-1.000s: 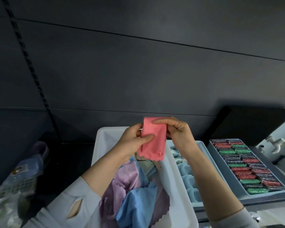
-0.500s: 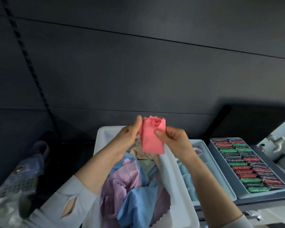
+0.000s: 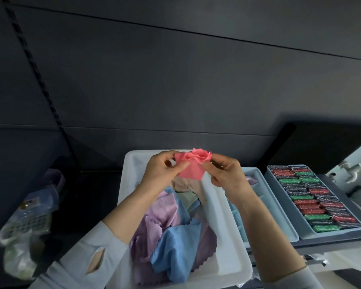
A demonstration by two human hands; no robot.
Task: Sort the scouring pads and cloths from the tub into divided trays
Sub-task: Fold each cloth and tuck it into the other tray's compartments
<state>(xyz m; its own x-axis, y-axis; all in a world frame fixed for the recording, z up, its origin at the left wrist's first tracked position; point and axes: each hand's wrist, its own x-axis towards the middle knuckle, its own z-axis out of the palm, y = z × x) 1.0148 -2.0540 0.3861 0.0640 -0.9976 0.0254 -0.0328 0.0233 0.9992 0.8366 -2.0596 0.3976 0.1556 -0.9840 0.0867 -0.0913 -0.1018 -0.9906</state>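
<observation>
Left hand (image 3: pixel 162 171) and right hand (image 3: pixel 227 174) each pinch a side of the folded pink cloth (image 3: pixel 191 165), held above the far end of the white tub (image 3: pixel 223 243). Purple and blue cloths (image 3: pixel 171 240) lie loose in the tub. To the right stand the cloth tray (image 3: pixel 277 215) and the pad tray (image 3: pixel 315 199), filled with red, green and dark pads. No legible writing observed.

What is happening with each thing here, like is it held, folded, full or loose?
pink cloth: folded small, pinched by both hands above the tub
left hand: pinching the cloth's left edge
right hand: pinching its right edge
white tub: still holding loose cloths
blue cloth: crumpled in the tub
purple cloth: crumpled in the tub
middle tray: holds some folded cloths
right tray: filled with rows of scouring pads
</observation>
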